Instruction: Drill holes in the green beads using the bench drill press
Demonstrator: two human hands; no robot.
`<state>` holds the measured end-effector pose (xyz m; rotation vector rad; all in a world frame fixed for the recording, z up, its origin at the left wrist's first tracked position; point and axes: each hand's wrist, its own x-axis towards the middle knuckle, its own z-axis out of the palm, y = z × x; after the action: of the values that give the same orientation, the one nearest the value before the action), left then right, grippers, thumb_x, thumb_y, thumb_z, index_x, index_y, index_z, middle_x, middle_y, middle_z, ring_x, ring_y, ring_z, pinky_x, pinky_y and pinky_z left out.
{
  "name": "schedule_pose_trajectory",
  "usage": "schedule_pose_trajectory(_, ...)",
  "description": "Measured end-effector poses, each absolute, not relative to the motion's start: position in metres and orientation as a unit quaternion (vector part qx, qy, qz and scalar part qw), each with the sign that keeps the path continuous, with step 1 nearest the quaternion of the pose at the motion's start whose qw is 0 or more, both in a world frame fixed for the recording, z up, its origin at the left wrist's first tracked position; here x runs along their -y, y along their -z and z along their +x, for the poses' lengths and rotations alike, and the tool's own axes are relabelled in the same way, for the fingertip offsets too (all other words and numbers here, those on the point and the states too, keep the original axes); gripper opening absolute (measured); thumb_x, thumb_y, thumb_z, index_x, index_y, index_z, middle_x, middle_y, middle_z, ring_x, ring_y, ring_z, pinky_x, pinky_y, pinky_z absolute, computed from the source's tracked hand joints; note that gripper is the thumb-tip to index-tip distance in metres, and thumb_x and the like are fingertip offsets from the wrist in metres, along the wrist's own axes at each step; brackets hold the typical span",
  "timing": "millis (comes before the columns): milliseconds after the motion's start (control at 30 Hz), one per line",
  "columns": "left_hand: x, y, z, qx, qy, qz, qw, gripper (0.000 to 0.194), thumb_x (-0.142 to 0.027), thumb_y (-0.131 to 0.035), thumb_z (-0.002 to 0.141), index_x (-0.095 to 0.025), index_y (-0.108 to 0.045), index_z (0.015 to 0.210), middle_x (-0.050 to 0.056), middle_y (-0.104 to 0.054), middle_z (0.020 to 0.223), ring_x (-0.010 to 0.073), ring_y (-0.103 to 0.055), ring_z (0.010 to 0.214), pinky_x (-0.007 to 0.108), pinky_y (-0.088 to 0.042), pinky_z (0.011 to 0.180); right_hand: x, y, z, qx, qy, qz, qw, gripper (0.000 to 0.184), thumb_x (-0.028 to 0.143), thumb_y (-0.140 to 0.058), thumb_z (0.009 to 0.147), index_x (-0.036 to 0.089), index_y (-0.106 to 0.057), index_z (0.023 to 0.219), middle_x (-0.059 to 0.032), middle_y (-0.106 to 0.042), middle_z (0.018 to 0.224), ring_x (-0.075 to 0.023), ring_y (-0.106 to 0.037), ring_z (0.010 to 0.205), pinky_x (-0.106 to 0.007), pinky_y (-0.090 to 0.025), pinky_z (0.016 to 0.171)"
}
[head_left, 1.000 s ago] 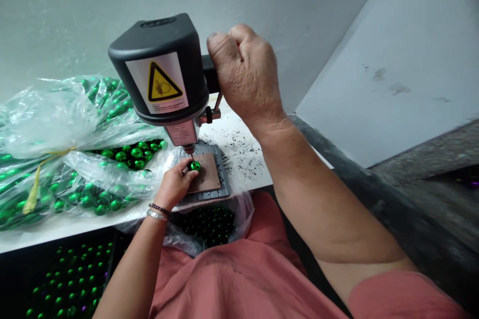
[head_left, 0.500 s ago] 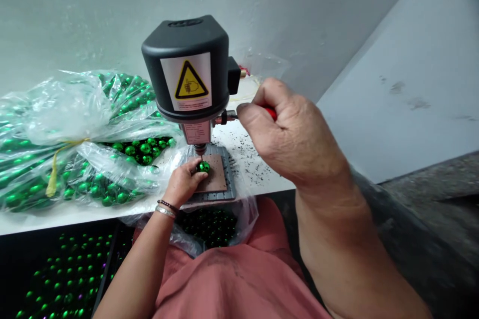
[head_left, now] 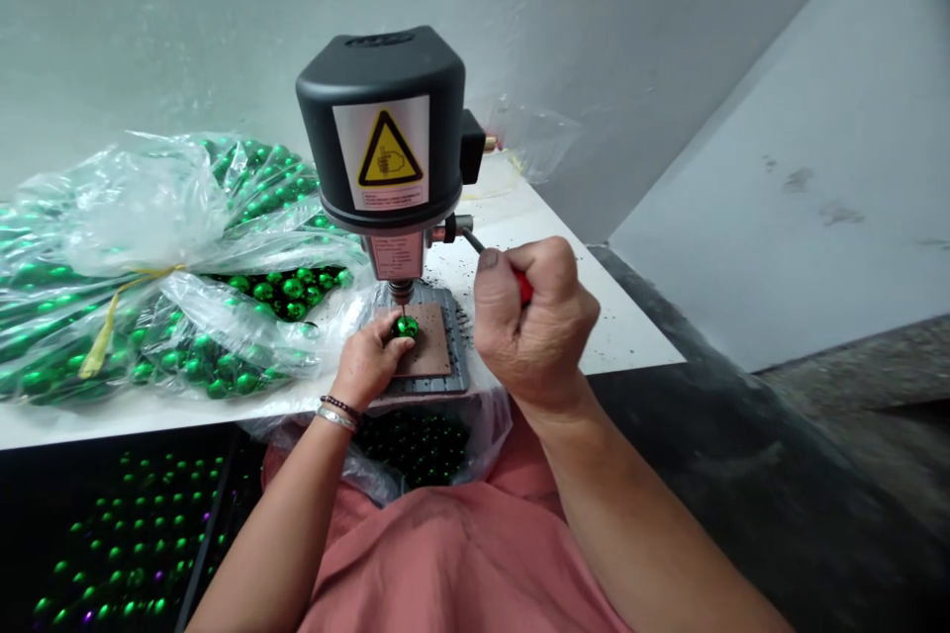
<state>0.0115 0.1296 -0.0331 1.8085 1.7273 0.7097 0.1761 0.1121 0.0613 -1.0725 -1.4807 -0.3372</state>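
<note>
Under the chuck of a black bench drill press (head_left: 382, 129), a shiny green ball (head_left: 406, 326) rests on a brown board (head_left: 427, 346) on the grey base. My left hand (head_left: 369, 356) pinches the ball between thumb and fingers. The thin drill bit (head_left: 405, 309) comes down to the top of the ball; how deep it goes I cannot tell. My right hand (head_left: 534, 316) is closed round the red-gripped feed lever (head_left: 525, 289) at the right of the machine, and most of the grip is hidden in the fist.
Clear plastic bags of green balls (head_left: 208, 356) lie on the white table (head_left: 623, 336) at left. An open bag (head_left: 416, 445) of balls hangs at the table's front edge. Below left, a dark tray (head_left: 126, 534) holds rows of green balls. Dark shavings lie around the base.
My right hand has pulled the lever down and towards me. The drill bit is lower, at the ball. My left hand still holds the ball in place; the view has shifted slightly.
</note>
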Motion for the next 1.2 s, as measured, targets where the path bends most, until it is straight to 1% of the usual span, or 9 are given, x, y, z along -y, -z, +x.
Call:
schedule_pose_trajectory(267,-0.128,0.037,0.014,-0.648,-0.277,0.671,0.232,0.041,-0.024,-0.059,0.079,-0.020,-0.060,0.120,0.007,-0.064,0.121,0.0216,-0.057,0.113,0.034,-0.042,0.099,-0.117,-0.049,0.173,0.619,0.188,-0.444,0.620,0.016,0.016,-0.053,0.078,0.019,-0.039,0.074,0.0068,-0.035,0.056,-0.0015,-0.031,0.048,-0.017,-0.028,0.048)
schedule_pose_trajectory(367,-0.127,0.038,0.015,-0.651,-0.282,0.669,0.222,0.041,-0.023,-0.060,0.078,-0.022,-0.061,0.119,0.007,-0.064,0.120,0.0220,-0.058,0.112,0.036,-0.042,0.099,-0.118,-0.043,0.172,0.613,0.177,-0.447,0.628,0.015,0.015,-0.054,0.078,0.019,-0.040,0.075,0.0062,-0.039,0.058,-0.0021,-0.034,0.050,-0.017,-0.031,0.050)
schedule_pose_trajectory(600,-0.128,0.042,0.014,-0.646,-0.291,0.668,0.227,0.041,-0.025,-0.059,0.078,-0.018,-0.060,0.119,0.010,-0.062,0.123,0.0231,-0.056,0.114,0.036,-0.040,0.101,-0.119,-0.015,0.170,0.617,0.163,-0.432,0.637,0.014,0.012,-0.053,0.076,0.019,-0.042,0.078,0.0036,-0.047,0.064,-0.0048,-0.045,0.059,-0.018,-0.039,0.056)
schedule_pose_trajectory(733,-0.128,0.042,0.014,-0.638,-0.293,0.671,0.238,0.041,-0.026,-0.058,0.078,-0.016,-0.059,0.118,0.012,-0.063,0.120,0.0244,-0.057,0.111,0.037,-0.040,0.099,-0.123,-0.046,0.170,0.588,0.150,-0.448,0.656,0.013,0.019,-0.054,0.079,0.019,-0.042,0.074,0.0051,-0.043,0.060,-0.0035,-0.042,0.054,-0.017,-0.037,0.053)
schedule_pose_trajectory(833,-0.125,0.040,0.009,-0.628,-0.311,0.666,0.257,0.040,-0.028,-0.055,0.079,-0.015,-0.058,0.116,0.011,-0.065,0.112,0.0246,-0.059,0.105,0.038,-0.043,0.094,-0.132,-0.089,0.171,0.604,0.111,-0.460,0.642,0.022,0.029,-0.049,0.083,0.019,-0.040,0.066,0.0066,-0.035,0.052,-0.0024,-0.033,0.046,-0.017,-0.031,0.047)
schedule_pose_trajectory(933,-0.115,0.032,-0.004,-0.569,-0.308,0.691,0.323,0.039,-0.033,-0.054,0.080,-0.015,-0.059,0.114,0.009,-0.066,0.106,0.0221,-0.061,0.098,0.035,-0.046,0.088,-0.140,-0.116,0.173,0.609,0.068,-0.480,0.628,0.030,0.035,-0.049,0.082,0.019,-0.036,0.060,0.0065,-0.031,0.049,-0.0031,-0.031,0.045,-0.019,-0.029,0.047)
schedule_pose_trajectory(1033,-0.104,0.016,-0.016,-0.493,-0.257,0.751,0.355,0.045,-0.040,-0.057,0.079,-0.015,-0.060,0.117,0.010,-0.063,0.115,0.0202,-0.061,0.094,0.032,-0.048,0.084,-0.141,-0.120,0.173,0.605,0.040,-0.486,0.629,0.029,0.036,-0.048,0.082,0.019,-0.037,0.061,0.0060,-0.032,0.050,-0.0037,-0.032,0.047,-0.020,-0.029,0.048)
schedule_pose_trajectory(1133,-0.106,0.003,-0.028,-0.518,-0.267,0.754,0.301,0.047,-0.043,-0.053,0.081,-0.016,-0.060,0.118,0.010,-0.062,0.117,0.0195,-0.061,0.093,0.031,-0.048,0.084,-0.138,-0.114,0.171,0.597,0.032,-0.485,0.638,0.028,0.036,-0.047,0.082,0.019,-0.037,0.061,0.0059,-0.032,0.051,-0.0041,-0.031,0.048,-0.022,-0.030,0.049)
schedule_pose_trajectory(1200,-0.120,0.000,-0.040,-0.590,-0.304,0.719,0.204,0.041,-0.039,-0.046,0.085,-0.014,-0.063,0.114,0.011,-0.065,0.111,0.0208,-0.059,0.099,0.032,-0.046,0.089,-0.137,-0.111,0.171,0.593,0.031,-0.488,0.640,0.028,0.036,-0.048,0.082,0.019,-0.038,0.062,0.0059,-0.032,0.051,-0.0042,-0.030,0.048,-0.022,-0.030,0.049)
